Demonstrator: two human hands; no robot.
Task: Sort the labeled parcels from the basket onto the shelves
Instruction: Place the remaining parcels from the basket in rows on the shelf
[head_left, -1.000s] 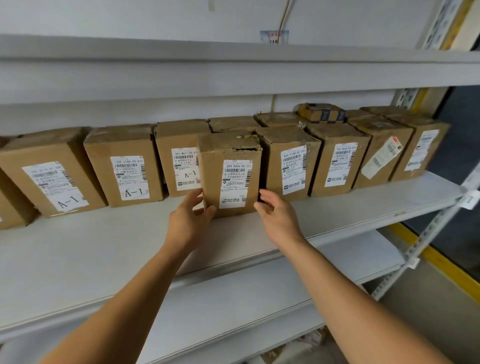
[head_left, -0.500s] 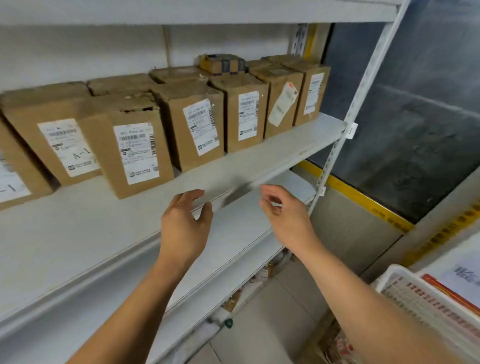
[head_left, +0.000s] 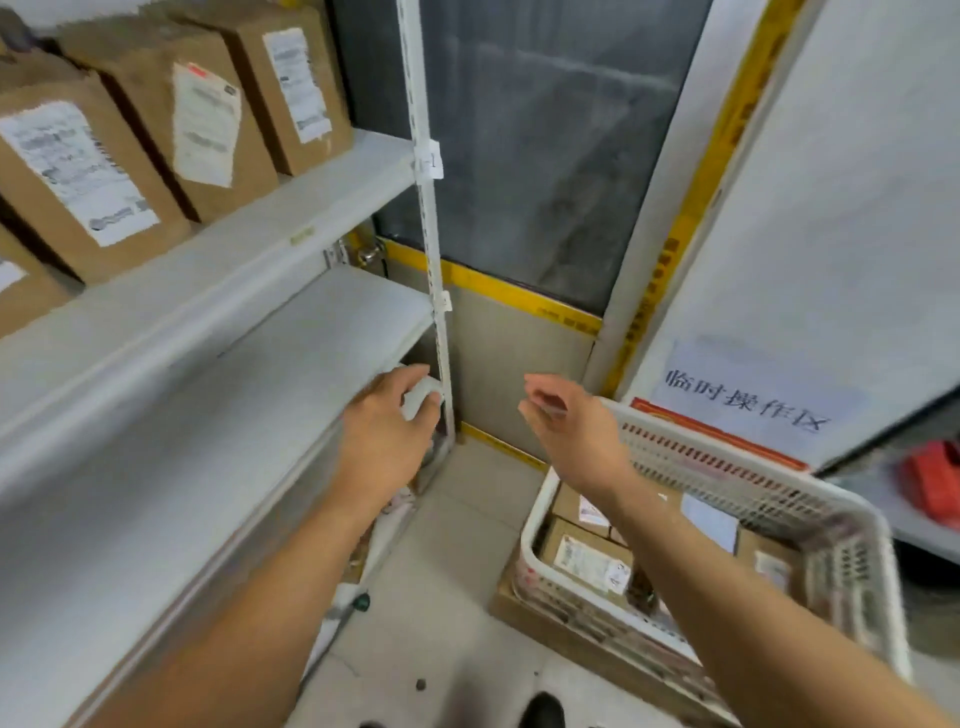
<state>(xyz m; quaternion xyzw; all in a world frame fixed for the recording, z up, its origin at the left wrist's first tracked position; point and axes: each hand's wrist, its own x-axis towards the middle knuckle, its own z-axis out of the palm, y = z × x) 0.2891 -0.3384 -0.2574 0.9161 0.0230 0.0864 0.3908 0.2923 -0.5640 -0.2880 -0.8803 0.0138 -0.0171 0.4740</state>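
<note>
Beside the shelves (head_left: 311, 218), a white basket (head_left: 727, 467) holds labeled parcels (head_left: 587, 561) (cardboard) — both hands' grips apart, empty.

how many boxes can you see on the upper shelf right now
4: three labelled cardboard boxes stand in a row, left, middle, right, plus a corner of a fourth at the left edge. More may lie out of frame.

shelf parcels (head_left: 78, 171): labels blurred | basket (head_left: 857, 525): partly behind right forearm

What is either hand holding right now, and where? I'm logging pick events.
Nothing. The left hand and right hand are both empty, fingers loosely open, between the shelf and the basket.
</note>
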